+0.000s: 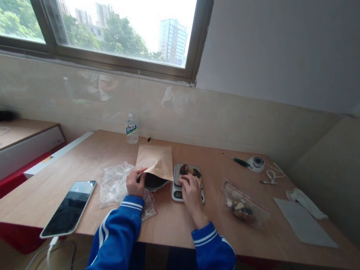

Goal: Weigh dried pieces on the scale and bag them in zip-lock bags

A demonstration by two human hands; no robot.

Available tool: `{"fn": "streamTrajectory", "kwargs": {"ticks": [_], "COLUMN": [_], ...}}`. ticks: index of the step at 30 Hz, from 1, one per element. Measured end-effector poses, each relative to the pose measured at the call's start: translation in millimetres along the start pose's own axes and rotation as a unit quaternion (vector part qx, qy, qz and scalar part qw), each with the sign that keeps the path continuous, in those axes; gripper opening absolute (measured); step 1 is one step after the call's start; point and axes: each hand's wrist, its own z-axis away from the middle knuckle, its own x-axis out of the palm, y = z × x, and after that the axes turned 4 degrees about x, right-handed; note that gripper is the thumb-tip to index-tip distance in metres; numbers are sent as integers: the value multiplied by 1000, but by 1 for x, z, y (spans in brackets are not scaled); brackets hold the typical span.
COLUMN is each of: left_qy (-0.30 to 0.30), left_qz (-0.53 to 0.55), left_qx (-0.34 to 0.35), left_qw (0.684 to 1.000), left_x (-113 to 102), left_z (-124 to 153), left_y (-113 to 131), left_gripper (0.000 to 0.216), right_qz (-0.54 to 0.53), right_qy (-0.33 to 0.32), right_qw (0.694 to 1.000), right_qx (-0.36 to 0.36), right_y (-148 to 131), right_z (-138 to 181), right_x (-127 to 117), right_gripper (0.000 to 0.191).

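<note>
My left hand (135, 181) grips the open mouth of a brown paper envelope (156, 160) that lies on the wooden table (173, 222). My right hand (191, 190) rests on a small digital scale (175, 191), its fingers curled over several dark brown pieces (188, 170) on the scale's platform. I cannot make out whether the fingers hold a piece. Both arms wear blue sleeves with white stripes.
A crumpled clear bag (113, 182) lies left of the envelope, a phone (70, 206) on a cable at the front left. A zip bag with brown pieces (244, 205) is to the right, then grey paper (304, 222). A water bottle (132, 129), screwdriver (235, 160) and tape measure (257, 163) stand at the back.
</note>
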Motion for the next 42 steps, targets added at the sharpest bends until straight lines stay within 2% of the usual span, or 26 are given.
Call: {"fn": "streamTrajectory", "kwargs": {"ticks": [7, 15, 19, 24, 29, 37, 42], "left_qy": [4, 3, 6, 0, -9, -3, -9], "left_qz": [1, -3, -1, -5, -23, -24, -35], "left_qx": [7, 6, 9, 6, -5, -6, -18], "left_qw": [1000, 1000, 1000, 1000, 1000, 1000, 999], "left_x": [1, 1, 1, 0, -1, -1, -1], "left_z": [0, 1, 1, 0, 1, 2, 2], "left_y": [-1, -1, -1, 2, 3, 5, 4], "left_gripper": [28, 26, 25, 25, 27, 27, 29], "right_qz": [3, 42, 11, -26, -33, -48, -22], "right_qy": [44, 43, 69, 134, 163, 176, 223], "right_qw": [996, 994, 991, 977, 964, 960, 950], "right_qx": [74, 86, 118, 166, 206, 212, 216], "right_y": [-1, 4, 1, 6, 12, 9, 10], "right_z": [25, 32, 34, 43, 48, 46, 48], "right_x": [-9, 1, -9, -23, -29, -30, -32], "right_gripper": [29, 31, 29, 26, 24, 24, 24]}}
